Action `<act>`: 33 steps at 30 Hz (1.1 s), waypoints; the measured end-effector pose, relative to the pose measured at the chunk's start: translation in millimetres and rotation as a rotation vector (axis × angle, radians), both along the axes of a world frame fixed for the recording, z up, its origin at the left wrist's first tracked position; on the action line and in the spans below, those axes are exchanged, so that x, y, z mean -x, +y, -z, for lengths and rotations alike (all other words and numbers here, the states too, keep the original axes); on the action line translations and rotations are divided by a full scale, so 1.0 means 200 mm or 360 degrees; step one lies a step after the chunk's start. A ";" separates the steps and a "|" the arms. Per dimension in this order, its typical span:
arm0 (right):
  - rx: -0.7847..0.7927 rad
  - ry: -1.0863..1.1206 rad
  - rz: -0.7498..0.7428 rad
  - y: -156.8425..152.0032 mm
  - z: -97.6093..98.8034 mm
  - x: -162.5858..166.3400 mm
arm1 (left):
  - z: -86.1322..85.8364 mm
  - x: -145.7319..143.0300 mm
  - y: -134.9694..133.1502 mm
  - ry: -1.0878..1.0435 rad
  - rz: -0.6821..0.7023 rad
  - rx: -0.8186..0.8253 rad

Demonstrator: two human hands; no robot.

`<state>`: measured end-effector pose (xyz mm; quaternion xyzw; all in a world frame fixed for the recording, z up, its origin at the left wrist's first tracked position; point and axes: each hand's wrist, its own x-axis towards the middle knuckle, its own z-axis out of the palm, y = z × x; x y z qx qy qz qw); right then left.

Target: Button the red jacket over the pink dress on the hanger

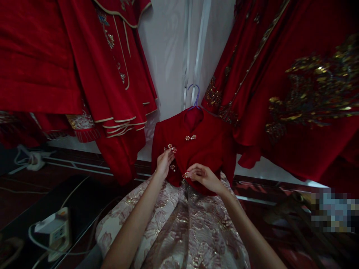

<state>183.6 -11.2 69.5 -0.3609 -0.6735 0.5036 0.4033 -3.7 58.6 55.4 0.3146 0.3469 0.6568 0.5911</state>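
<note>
A short red jacket (pixel 206 145) hangs in front of me on a purple hanger (pixel 196 98), over a shiny pale floral skirt (pixel 165 213). At its collar a pair of beaded flower fasteners (pixel 190 138) is joined. Lower down, the front panels are apart. My left hand (pixel 165 162) is closed, its fingertips pinching at a flower fastener (pixel 174 150) on the left panel. Another flower fastener (pixel 173 168) lies just below that hand. My right hand (pixel 203 176) is closed, with thumb and fingers pinching a flower fastener with a small loop (pixel 185 175) at the right panel's lower edge.
Red embroidered garments (pixel 112 67) hang at the left, and more with gold sequins (pixel 316 86) at the right. Behind is a pale wall (pixel 165 48) with metal uprights. A power strip (pixel 60 231) with cables lies lower left. A blurred wooden frame (pixel 288 209) stands lower right.
</note>
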 end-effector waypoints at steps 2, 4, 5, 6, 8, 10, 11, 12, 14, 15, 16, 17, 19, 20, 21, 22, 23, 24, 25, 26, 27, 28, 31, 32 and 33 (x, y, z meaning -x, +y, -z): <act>-0.0018 -0.0004 0.0029 -0.01 0.01 0.01 | 0.00 0.00 0.00 0.0054 -0.0033 0.0000; -0.0036 0.0007 0.0086 -0.02 0.02 0.03 | 0.00 0.00 0.01 0.0119 -0.0047 -0.0025; -0.0045 0.0015 0.0119 -0.03 0.02 0.04 | 0.00 0.00 0.01 0.0150 -0.0053 -0.0040; -0.0057 0.0021 0.0150 -0.03 0.02 0.05 | 0.00 0.00 0.01 0.0175 -0.0068 -0.0053; -0.0086 0.0021 0.0193 -0.03 0.02 0.06 | 0.00 0.00 0.03 0.0216 -0.0120 -0.0064; -0.0114 0.0006 0.0211 -0.03 0.03 0.07 | -0.01 -0.01 0.04 0.0260 -0.0165 -0.0056; -0.0124 -0.0003 0.0214 -0.03 0.02 0.06 | -0.02 -0.01 0.04 0.0298 -0.0146 -0.0048; -0.0128 -0.0012 0.0210 -0.03 0.02 0.06 | -0.03 -0.01 0.05 0.0359 -0.0088 -0.0041; -0.0119 -0.0033 0.0169 -0.03 0.00 0.03 | -0.07 -0.03 0.05 0.0568 0.0083 -0.0080; -0.0109 -0.0045 0.0137 -0.03 -0.02 0.01 | -0.09 -0.04 0.05 0.0701 0.0128 -0.0145; -0.0097 -0.0065 0.0101 -0.04 -0.04 -0.01 | -0.12 -0.05 0.05 0.0836 0.0127 -0.0244; -0.0087 -0.0091 0.0060 -0.04 -0.06 -0.04 | -0.15 -0.07 0.04 0.0959 0.0090 -0.0374; -0.0073 -0.0152 -0.0019 -0.06 -0.12 -0.09 | -0.21 -0.11 0.05 0.1167 -0.0025 -0.0675; -0.0068 -0.0181 -0.0053 -0.07 -0.15 -0.12 | -0.24 -0.13 0.06 0.1278 -0.0071 -0.0817; -0.0061 -0.0208 -0.0085 -0.08 -0.18 -0.14 | -0.27 -0.14 0.06 0.1411 -0.0112 -0.0944; -0.0053 -0.0229 -0.0108 -0.09 -0.20 -0.17 | -0.30 -0.16 0.08 0.1567 -0.0168 -0.1050; -0.0043 -0.0248 -0.0124 -0.11 -0.22 -0.19 | -0.32 -0.17 0.09 0.1737 -0.0238 -0.1139; -0.0032 -0.0270 -0.0134 -0.12 -0.24 -0.22 | -0.35 -0.18 0.11 0.1907 -0.0309 -0.1211; -0.0023 -0.0293 -0.0143 -0.13 -0.26 -0.24 | -0.37 -0.18 0.12 0.2065 -0.0358 -0.1278; -0.0013 -0.0314 -0.0149 -0.14 -0.27 -0.26 | -0.40 -0.18 0.14 0.2201 -0.0379 -0.1348; -0.0003 -0.0335 -0.0156 -0.15 -0.28 -0.27 | -0.42 -0.19 0.16 0.2310 -0.0373 -0.1420; 0.0007 -0.0356 -0.0162 -0.15 -0.29 -0.29 | -0.44 -0.19 0.17 0.2393 -0.0344 -0.1488; 0.0040 -0.0422 -0.0199 -0.17 -0.31 -0.31 | -0.49 -0.18 0.21 0.2494 -0.0229 -0.1601; 0.0046 -0.0445 -0.0211 -0.17 -0.32 -0.32 | -0.50 -0.17 0.21 0.2497 -0.0196 -0.1610; 0.0048 -0.0464 -0.0221 -0.17 -0.32 -0.32 | -0.51 -0.17 0.22 0.2496 -0.0164 -0.1614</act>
